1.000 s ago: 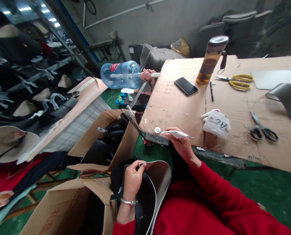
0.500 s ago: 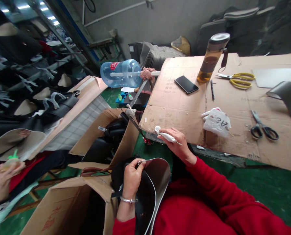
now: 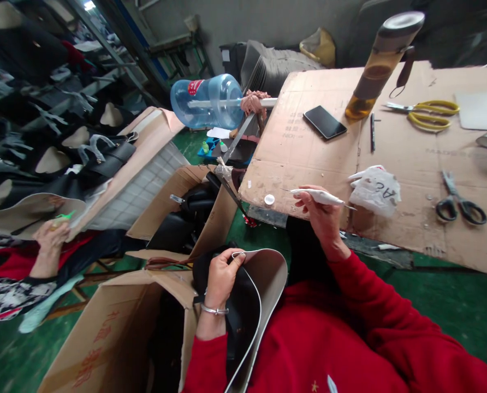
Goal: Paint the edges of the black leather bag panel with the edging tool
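Note:
My left hand (image 3: 223, 275) pinches the upper edge of a bag flap (image 3: 273, 267), a curved grey panel with a white rim, between thumb and fingers. Black bag material (image 3: 243, 311) hangs beneath that hand. In my right hand (image 3: 324, 221) is a white double-pointed tool (image 3: 318, 196), thick in the middle with a thin dark tip at either end. It is held nearly level over the front edge of the cardboard-covered table (image 3: 301, 158). Left of its tip, a small round white dish (image 3: 269, 200) sits at the table corner.
On the table are a phone (image 3: 324, 122), a tea bottle (image 3: 378, 68), yellow-handled scissors (image 3: 432, 113), black scissors (image 3: 458, 202), a pen (image 3: 372, 134) and a plastic bag (image 3: 376, 191). Cardboard boxes (image 3: 104, 333) stand at my left. A co-worker's hand (image 3: 52, 237) shows further left.
My right hand has drawn the tool away from the small dish, rightward and up, and turned it more level. My left hand keeps its pinch on the flap. The view has shifted slightly.

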Action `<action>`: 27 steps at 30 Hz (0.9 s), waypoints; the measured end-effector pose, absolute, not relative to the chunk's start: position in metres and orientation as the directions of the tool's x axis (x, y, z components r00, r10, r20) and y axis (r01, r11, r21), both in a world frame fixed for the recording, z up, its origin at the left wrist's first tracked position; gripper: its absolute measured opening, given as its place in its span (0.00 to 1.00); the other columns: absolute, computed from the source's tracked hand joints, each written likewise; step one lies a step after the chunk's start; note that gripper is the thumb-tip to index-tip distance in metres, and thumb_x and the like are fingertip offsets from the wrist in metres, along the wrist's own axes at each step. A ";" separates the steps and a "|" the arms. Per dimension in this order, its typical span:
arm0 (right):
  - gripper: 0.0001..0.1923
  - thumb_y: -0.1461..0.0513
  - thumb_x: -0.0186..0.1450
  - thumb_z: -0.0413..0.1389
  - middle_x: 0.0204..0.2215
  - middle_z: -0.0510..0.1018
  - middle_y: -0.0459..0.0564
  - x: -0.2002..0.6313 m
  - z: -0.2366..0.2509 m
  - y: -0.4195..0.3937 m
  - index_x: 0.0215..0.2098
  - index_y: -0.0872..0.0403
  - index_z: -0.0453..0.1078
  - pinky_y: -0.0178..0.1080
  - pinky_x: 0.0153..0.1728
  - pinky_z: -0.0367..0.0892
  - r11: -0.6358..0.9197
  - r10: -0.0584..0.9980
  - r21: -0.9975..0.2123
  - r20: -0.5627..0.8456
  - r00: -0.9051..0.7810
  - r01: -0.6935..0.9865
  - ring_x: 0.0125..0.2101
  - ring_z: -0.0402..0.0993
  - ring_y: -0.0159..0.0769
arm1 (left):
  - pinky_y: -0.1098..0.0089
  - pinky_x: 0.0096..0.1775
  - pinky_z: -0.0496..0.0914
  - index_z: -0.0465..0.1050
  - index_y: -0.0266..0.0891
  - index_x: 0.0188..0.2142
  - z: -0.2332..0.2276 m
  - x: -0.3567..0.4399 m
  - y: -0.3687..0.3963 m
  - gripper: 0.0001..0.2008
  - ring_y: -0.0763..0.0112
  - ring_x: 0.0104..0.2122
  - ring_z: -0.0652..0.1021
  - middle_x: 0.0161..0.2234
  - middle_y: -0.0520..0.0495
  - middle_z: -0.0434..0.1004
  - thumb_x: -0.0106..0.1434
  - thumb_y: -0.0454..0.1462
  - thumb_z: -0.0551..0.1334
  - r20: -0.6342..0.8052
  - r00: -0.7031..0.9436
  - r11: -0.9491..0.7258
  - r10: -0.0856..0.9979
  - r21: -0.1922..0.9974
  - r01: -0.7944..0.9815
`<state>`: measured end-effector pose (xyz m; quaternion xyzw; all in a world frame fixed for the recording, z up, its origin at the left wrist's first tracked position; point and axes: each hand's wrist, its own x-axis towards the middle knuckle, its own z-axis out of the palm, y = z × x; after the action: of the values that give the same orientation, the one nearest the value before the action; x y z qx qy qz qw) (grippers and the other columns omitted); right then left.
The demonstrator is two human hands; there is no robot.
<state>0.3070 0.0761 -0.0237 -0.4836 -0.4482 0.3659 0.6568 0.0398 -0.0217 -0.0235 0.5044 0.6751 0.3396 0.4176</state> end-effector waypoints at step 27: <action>0.24 0.45 0.63 0.69 0.25 0.78 0.50 0.256 -0.038 0.032 0.35 0.58 0.77 0.34 0.27 0.69 -0.206 0.906 -0.908 -0.036 -0.421 -0.366 0.25 0.72 0.33 | 0.66 0.44 0.72 0.84 0.39 0.37 -0.025 0.037 -0.026 0.11 0.61 0.38 0.82 0.35 0.45 0.86 0.60 0.44 0.69 -0.259 -0.098 0.277 0.961 0.906 0.321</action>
<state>0.2556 0.0319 -0.0384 -0.3029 -0.4463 0.7150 0.4447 0.0373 -0.0260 -0.0245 0.4901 0.6539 0.3483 0.4593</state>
